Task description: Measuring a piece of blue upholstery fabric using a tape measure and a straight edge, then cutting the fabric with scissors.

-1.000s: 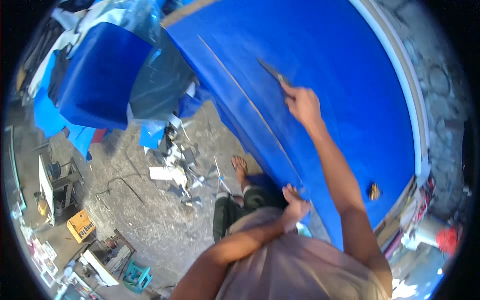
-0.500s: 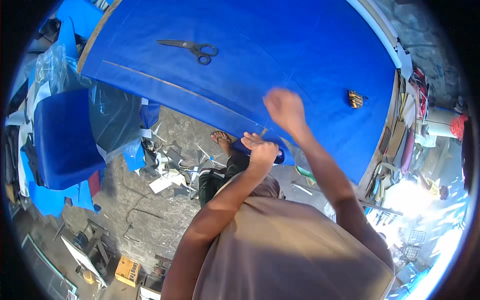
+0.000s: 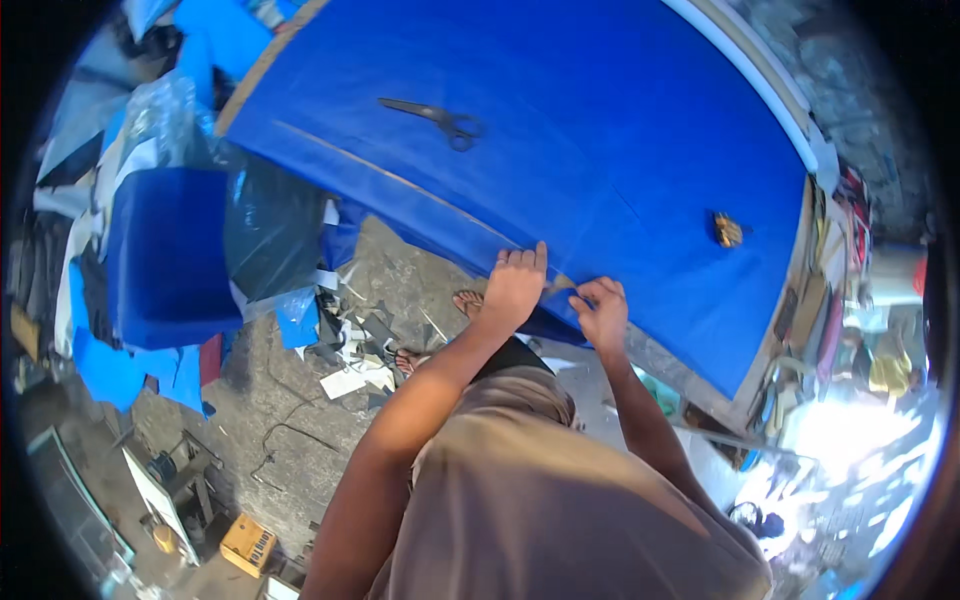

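A large blue sheet, smooth like leatherette (image 3: 640, 130), covers the table, with a long narrow slit running near its front edge. My left hand (image 3: 516, 288) presses on the sheet at the slit's right end, its fingers stretched out. Just to the right, my right hand (image 3: 602, 312) has curled fingers pinching the sheet's front edge. Between the hands a small gap shows a brownish surface beneath. Black-handled scissors (image 3: 458, 130) lie on the sheet beyond my left hand. A small yellow-and-black tape measure (image 3: 727, 230) rests on it at the right.
At the left stands a pile with a dark blue panel (image 3: 170, 250) and clear plastic wrap (image 3: 275, 225). Scraps (image 3: 360, 375) litter the floor by my feet. A cardboard box (image 3: 248, 545) sits at lower left. Pale rolls (image 3: 750, 70) line the table's far right edge.
My right hand has come down from above the sheet to its front edge. My left hand has gone from gripping a folded part of the edge to lying on the sheet. The view has shifted.
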`<state>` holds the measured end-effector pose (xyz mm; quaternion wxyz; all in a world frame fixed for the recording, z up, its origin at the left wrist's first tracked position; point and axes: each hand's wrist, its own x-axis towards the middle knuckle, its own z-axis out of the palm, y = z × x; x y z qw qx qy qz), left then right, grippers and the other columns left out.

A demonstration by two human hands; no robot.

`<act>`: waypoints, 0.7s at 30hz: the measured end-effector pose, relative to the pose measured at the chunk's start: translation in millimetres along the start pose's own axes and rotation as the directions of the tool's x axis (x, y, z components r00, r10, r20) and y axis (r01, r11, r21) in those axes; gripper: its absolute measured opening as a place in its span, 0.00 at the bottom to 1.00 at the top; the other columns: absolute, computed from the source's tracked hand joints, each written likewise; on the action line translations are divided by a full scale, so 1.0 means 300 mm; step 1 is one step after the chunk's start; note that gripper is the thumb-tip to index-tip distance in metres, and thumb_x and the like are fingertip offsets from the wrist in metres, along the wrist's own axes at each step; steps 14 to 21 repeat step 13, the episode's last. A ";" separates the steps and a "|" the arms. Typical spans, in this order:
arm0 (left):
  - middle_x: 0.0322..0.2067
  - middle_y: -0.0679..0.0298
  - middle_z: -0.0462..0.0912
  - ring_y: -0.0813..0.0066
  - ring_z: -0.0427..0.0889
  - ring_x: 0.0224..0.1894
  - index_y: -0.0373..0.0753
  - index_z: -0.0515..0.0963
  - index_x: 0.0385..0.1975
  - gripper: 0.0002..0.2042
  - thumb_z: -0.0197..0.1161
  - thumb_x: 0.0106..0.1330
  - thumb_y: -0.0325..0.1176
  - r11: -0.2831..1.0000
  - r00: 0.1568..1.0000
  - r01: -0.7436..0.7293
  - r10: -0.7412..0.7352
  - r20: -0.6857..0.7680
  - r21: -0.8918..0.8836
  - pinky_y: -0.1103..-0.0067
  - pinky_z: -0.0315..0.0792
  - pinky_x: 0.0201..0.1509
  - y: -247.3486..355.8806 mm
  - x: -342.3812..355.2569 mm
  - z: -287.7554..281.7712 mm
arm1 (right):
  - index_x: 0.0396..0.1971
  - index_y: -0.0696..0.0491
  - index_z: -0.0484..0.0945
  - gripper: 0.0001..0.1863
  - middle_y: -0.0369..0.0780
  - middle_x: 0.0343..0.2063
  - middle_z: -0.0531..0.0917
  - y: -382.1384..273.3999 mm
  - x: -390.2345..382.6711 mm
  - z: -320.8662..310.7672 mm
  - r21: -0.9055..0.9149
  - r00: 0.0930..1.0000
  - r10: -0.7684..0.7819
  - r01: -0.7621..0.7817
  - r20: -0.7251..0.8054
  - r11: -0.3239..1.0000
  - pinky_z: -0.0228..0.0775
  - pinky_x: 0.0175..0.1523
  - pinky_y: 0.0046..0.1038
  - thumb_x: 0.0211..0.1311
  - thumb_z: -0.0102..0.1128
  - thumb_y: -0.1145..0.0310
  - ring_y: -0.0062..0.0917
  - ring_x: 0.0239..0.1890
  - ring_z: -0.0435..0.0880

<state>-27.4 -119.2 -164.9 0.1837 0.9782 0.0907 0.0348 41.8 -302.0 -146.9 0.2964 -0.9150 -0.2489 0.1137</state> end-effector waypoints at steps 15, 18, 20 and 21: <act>0.47 0.58 0.75 0.59 0.73 0.51 0.47 0.80 0.39 0.13 0.69 0.57 0.42 0.997 0.987 -0.075 0.076 -0.145 0.008 0.61 0.66 0.58 -0.111 -0.001 0.018 | 0.43 0.54 0.79 0.14 0.46 0.34 0.84 -0.167 -0.136 0.111 0.027 0.994 0.030 -0.033 0.108 0.999 0.74 0.49 0.38 0.58 0.69 0.68 0.40 0.38 0.82; 0.47 0.58 0.75 0.59 0.73 0.51 0.47 0.80 0.39 0.13 0.69 0.57 0.42 0.997 0.987 -0.075 0.076 -0.145 0.008 0.61 0.66 0.58 -0.111 -0.001 0.018 | 0.43 0.54 0.79 0.14 0.46 0.34 0.84 -0.167 -0.136 0.111 0.027 0.994 0.030 -0.033 0.108 0.999 0.74 0.49 0.38 0.58 0.69 0.68 0.40 0.38 0.82; 0.47 0.58 0.75 0.59 0.73 0.51 0.47 0.80 0.39 0.13 0.69 0.57 0.42 0.997 0.987 -0.075 0.076 -0.145 0.008 0.61 0.66 0.58 -0.111 -0.001 0.018 | 0.43 0.54 0.79 0.14 0.46 0.34 0.84 -0.167 -0.136 0.111 0.027 0.994 0.030 -0.033 0.108 0.999 0.74 0.49 0.38 0.58 0.69 0.68 0.40 0.38 0.82; 0.47 0.58 0.75 0.59 0.73 0.51 0.47 0.80 0.39 0.13 0.69 0.57 0.42 0.997 0.987 -0.075 0.076 -0.145 0.008 0.61 0.66 0.58 -0.111 -0.001 0.018 | 0.43 0.54 0.79 0.14 0.46 0.34 0.84 -0.167 -0.136 0.111 0.027 0.994 0.030 -0.033 0.108 0.999 0.74 0.49 0.38 0.58 0.69 0.68 0.40 0.38 0.82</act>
